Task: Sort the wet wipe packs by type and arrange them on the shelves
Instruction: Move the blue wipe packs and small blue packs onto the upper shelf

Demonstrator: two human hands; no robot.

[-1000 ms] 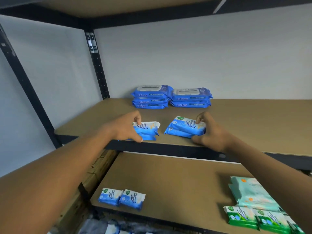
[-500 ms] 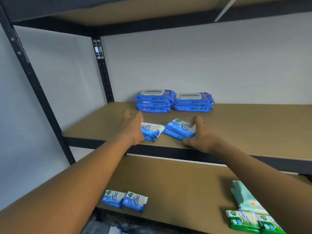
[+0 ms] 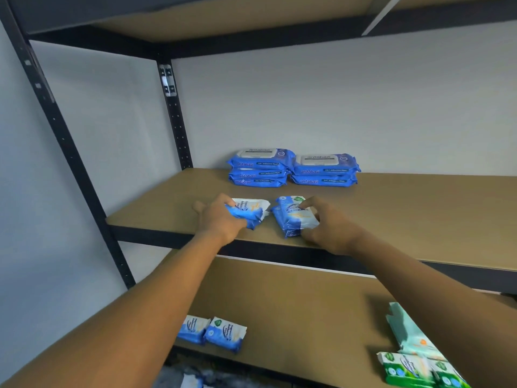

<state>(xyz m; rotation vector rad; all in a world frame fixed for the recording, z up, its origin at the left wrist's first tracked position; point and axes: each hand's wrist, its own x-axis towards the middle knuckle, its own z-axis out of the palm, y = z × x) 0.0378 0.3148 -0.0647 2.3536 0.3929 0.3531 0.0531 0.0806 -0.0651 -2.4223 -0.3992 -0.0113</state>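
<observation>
View from a head camera facing a dark metal rack with brown board shelves. Both bare arms reach to the front of the middle shelf [image 3: 419, 217]. The left hand [image 3: 219, 221] grips the left stack of small blue packs [image 3: 250, 212], fingers [image 3: 227, 202] curled over its top and side. The right hand [image 3: 331, 229] holds the right stack of small blue packs [image 3: 292, 217] just beside it, pinched between thumb at the near end and fingers at the far end. Both stacks rest on the shelf board, close together but apart.

At the back of the same shelf sit two piles of large blue lidded packs [image 3: 291, 169]. On the lower shelf [image 3: 307, 298] lie two loose small blue packs [image 3: 212, 331] at the left, and green packs [image 3: 405, 369] and pale teal packs [image 3: 404, 329] at the right.

The small packs look light, soft and squashy, with glossy film that probably slides easily. Stacked ones may slip apart, so clamping across the whole stack from opposite ends seems safest.
</observation>
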